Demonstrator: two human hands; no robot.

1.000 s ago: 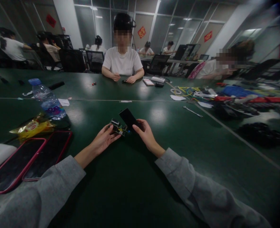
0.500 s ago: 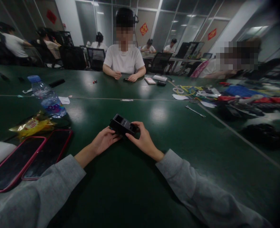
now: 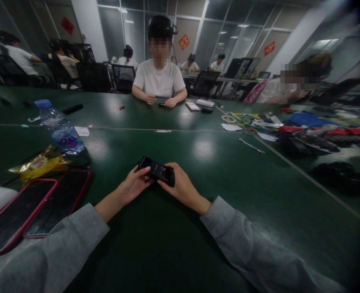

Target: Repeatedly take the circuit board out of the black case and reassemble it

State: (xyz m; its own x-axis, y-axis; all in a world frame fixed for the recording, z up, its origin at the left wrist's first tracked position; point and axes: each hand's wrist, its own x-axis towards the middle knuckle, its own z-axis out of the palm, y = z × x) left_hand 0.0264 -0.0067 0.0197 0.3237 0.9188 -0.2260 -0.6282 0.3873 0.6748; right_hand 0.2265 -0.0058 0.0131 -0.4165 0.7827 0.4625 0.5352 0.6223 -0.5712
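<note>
Both your hands are on the box [image 3: 155, 171], a small black casing low over the green bench [image 3: 174, 252], straight in front of you and near the middle of the view. Your left hand [image 3: 132, 188] is curled onto the box's left end, with fingertips on its near edge. Your right hand [image 3: 180, 188] is closed over the right end, and its fingers wrap across the top and hide that part. A rectangular window shows on the box's upper face near the left end. You cannot tell from this angle whether the box rests on the bench or is held just clear of it.

To your left, two phones [image 3: 42, 205] in pink-red cases lie side by side, screens dark and facing up. Just beyond them lies a yellow snack bag [image 3: 41, 165], and behind that stands a water bottle [image 3: 60, 130] with a blue cap.

Well off to your right a wrench [image 3: 251, 145] lies alone on the bench. Farther right is a heap of cables [image 3: 305, 126] and tools, too blurred to sort out.

Across the bench a person [image 3: 159, 79] in a white shirt sits facing you, both hands resting on the surface.
</note>
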